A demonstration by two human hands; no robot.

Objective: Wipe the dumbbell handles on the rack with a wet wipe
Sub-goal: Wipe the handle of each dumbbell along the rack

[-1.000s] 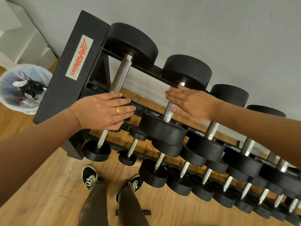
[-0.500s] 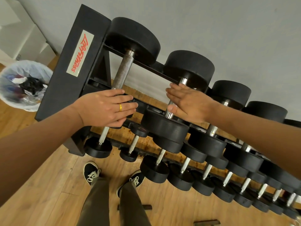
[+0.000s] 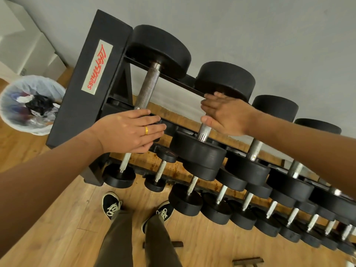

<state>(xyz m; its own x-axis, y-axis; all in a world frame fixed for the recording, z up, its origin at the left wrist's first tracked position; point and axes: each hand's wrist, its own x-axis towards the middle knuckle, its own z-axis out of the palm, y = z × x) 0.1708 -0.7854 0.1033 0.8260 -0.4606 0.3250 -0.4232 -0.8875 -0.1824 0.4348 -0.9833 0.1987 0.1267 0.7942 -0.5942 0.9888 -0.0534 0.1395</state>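
Rack [image 3: 81,105] full, top tier in work; left grip [image 3: 127,132] released, flat on the first dumbbell's [image 3: 159,49] near head; right grip [image 3: 227,116] straight-fingered across the second dumbbell's handle [image 3: 204,132]; wet wipe not visible, probably under that palm; next: stroke the handle's full length, then move along.

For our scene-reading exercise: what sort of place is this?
Most likely a gym or weights room: a long rack with a fitness-brand label, rows of black dumbbells, and a wooden floor.
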